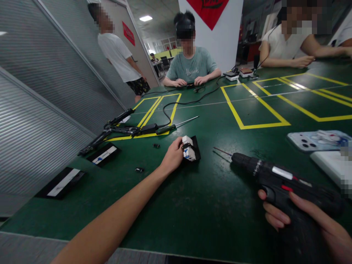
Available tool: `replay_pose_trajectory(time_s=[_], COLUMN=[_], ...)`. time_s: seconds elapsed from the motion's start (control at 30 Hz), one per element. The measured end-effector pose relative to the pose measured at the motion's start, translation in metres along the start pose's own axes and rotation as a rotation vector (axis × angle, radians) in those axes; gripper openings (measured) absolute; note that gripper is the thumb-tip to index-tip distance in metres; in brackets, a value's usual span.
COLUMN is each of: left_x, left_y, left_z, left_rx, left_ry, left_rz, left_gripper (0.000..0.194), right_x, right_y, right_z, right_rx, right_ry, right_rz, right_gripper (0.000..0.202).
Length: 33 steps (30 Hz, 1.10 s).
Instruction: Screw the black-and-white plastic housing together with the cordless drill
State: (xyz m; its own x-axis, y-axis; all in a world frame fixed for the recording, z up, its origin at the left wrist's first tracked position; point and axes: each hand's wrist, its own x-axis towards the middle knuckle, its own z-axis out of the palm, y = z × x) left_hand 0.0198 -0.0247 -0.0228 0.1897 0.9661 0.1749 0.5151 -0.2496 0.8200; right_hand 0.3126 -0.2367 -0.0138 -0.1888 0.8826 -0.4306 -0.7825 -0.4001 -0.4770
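My left hand [173, 156] is closed around the left side of a small white circuit breaker [189, 153] with blue marks and a black strip across it. Behind and to the right of the breaker is a black plate [197, 143]; whether they are joined I cannot tell. At the right, my right hand [323, 220] grips a black cordless drill [275, 174] by its handle, one finger near the trigger. The drill's long thin bit [222, 151] points left toward the breaker, well apart from it. Two small black parts [156, 145] lie left of my left hand.
On the green table [209, 205] lie a screwdriver [167, 128], a black jointed stand [121, 129], a cable [189, 102] and two black panels [106, 154] with white strips. A phone [305, 142] and white box [330, 167] are right. Across sits a person in a headset [191, 62].
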Motion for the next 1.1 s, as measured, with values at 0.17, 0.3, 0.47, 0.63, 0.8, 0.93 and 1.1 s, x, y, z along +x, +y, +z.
replay_pose_trajectory(time_s=[0.17,0.3,0.47,0.63,0.8,0.93,1.1], left_x=[-0.003,-0.003,-0.007,-0.012,-0.009,-0.006,-0.006], left_y=[0.004,0.004,0.016,0.035,0.033,0.028,0.029], left_z=[0.001,0.003,-0.006,-0.032,-0.044,-0.038,-0.035], left_rx=[-0.014,-0.044,-0.066,0.103,0.106,0.061,0.003], left_ry=[0.012,0.044,0.041,-0.424,-0.613,-0.577,-0.474], left_rz=[0.040,0.044,0.114,0.210,0.212,0.229,0.266], left_gripper=[0.023,0.025,0.042,0.064,0.089,0.082,0.073], right_x=[0.000,0.001,0.000,0.000,0.001,0.000,0.000], right_y=[-0.001,0.000,0.002,0.003,0.003,0.002,0.002], right_z=[-0.005,-0.006,-0.003,-0.002,-0.003,-0.007,-0.009], right_rx=[0.003,0.004,0.056,0.062,0.055,0.042,0.056], right_ry=[-0.026,-0.035,-0.017,-0.042,-0.020,-0.062,-0.091], right_rz=[0.014,0.024,0.029,0.019,0.001,0.024,0.002], right_gripper=[0.035,0.036,0.037,0.036,0.036,0.038,0.037])
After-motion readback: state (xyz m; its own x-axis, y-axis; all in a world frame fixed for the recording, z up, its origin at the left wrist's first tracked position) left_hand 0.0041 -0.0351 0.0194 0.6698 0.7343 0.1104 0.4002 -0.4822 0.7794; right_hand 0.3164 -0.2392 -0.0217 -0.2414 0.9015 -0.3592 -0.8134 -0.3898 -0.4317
